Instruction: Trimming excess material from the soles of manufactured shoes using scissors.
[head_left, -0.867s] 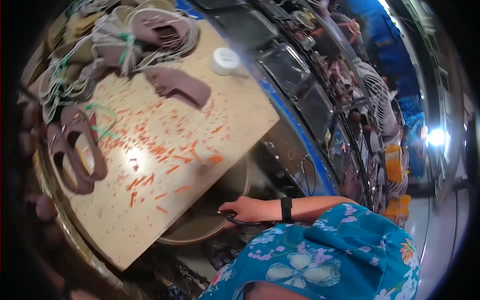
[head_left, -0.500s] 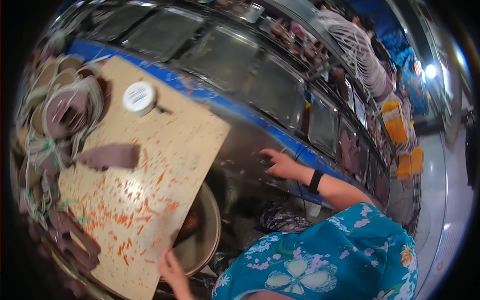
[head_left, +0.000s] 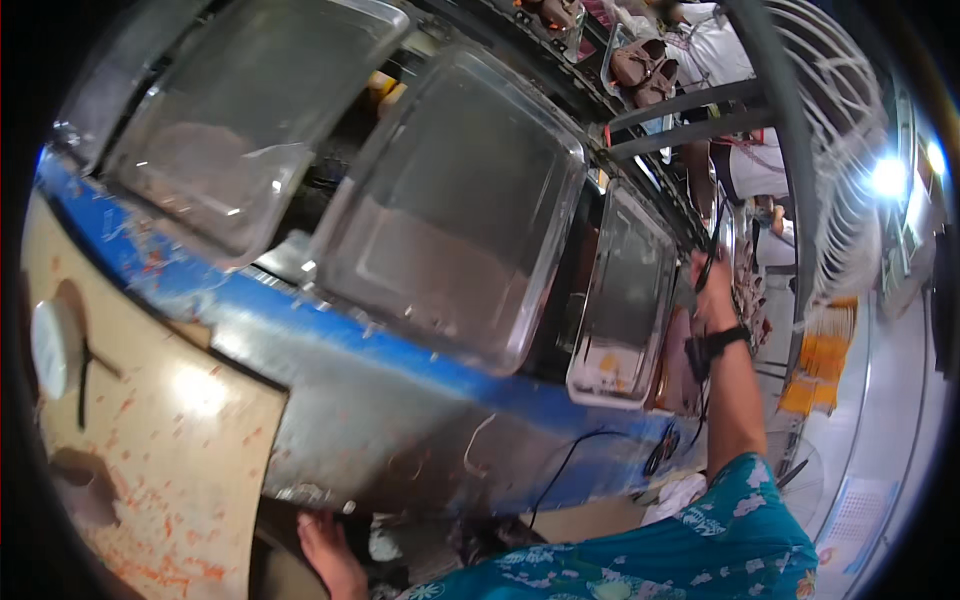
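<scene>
My left hand (head_left: 330,556) is low in the view, beside the right edge of the wooden board (head_left: 200,450) and above the rim of a round container (head_left: 280,570). Its fingers are stretched out and hold nothing. My right hand (head_left: 712,292) reaches far forward to the right, past the clear plastic trays. A thin black thing (head_left: 716,245) runs along its curled fingers; blur hides what it is. On the board lie reddish-orange scraps (head_left: 170,540), a round white-lidded tub (head_left: 55,345) with a dark thin tool (head_left: 84,385) beside it, and a mauve shoe piece (head_left: 85,490).
Large clear trays (head_left: 450,210) line the blue-edged metal bench (head_left: 370,420). A black cable (head_left: 570,460) loops over its front. Dark metal shelf bars (head_left: 690,115) stand at the right, with brown shoes (head_left: 640,70), a bundle of white cords (head_left: 840,150) and yellow pieces (head_left: 820,355) beyond.
The view has swung right and closer to the trays. My right hand has moved from over the bench to far right beyond them. My left hand is off the board's edge.
</scene>
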